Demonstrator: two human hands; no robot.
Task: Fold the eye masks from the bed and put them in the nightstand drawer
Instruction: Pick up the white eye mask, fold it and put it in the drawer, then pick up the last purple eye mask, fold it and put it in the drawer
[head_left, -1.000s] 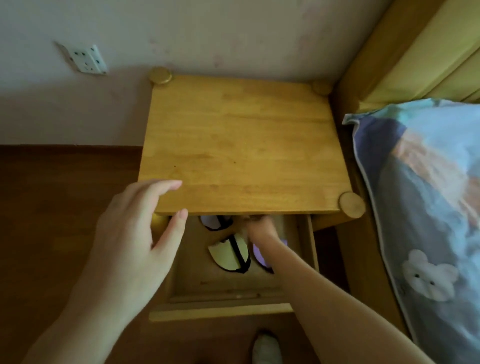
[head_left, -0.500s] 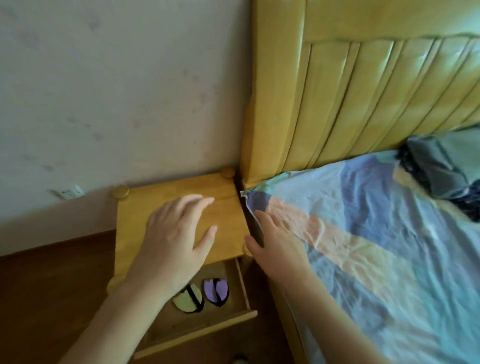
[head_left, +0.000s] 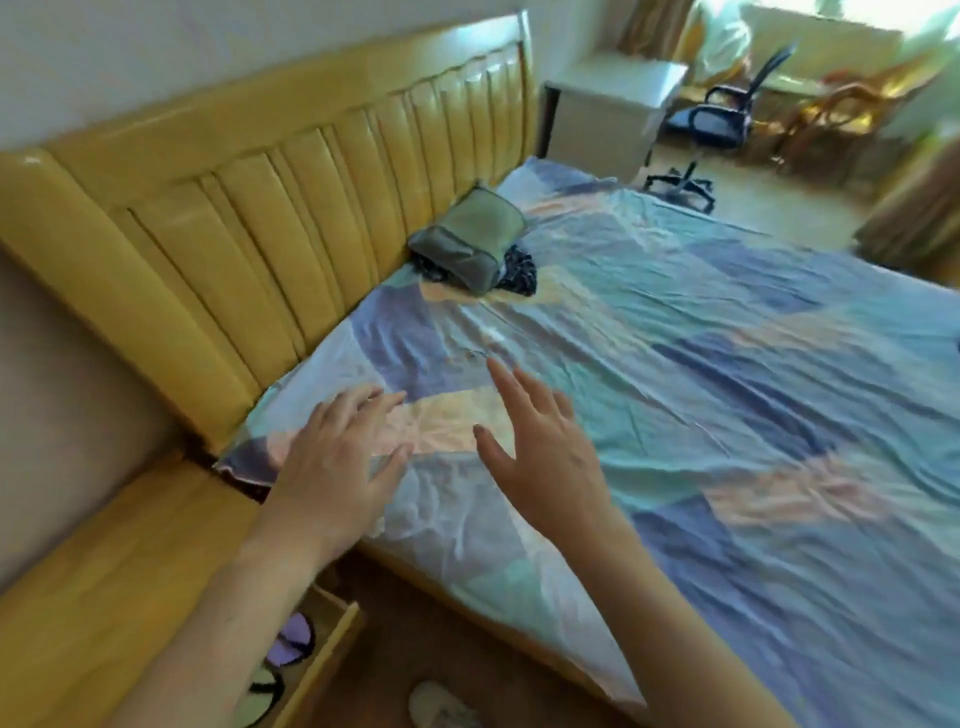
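Both hands hover over the near corner of the bed (head_left: 727, 395), which has a blue, teal and peach patchwork sheet. My left hand (head_left: 340, 462) is open, fingers spread, holding nothing. My right hand (head_left: 540, 441) is open too, palm down, empty. At the bottom left the wooden nightstand (head_left: 104, 597) has its drawer (head_left: 332, 649) pulled out. Inside it lie a folded purple eye mask (head_left: 293, 642) and a pale yellow eye mask (head_left: 262, 696) with black straps, partly hidden by my left forearm. No eye mask shows on the sheet in this view.
A grey-green folded pillow (head_left: 467, 239) lies on dark patterned cloth (head_left: 519, 270) by the yellow padded headboard (head_left: 291, 208). A white cabinet (head_left: 608, 119) and an office chair (head_left: 722, 114) stand beyond the bed. A pale slipper (head_left: 441, 706) is on the floor below.
The view swung right from the nightstand to the bed. My right hand came out of the drawer and my left hand left the nightstand top; both now hover over the sheet.
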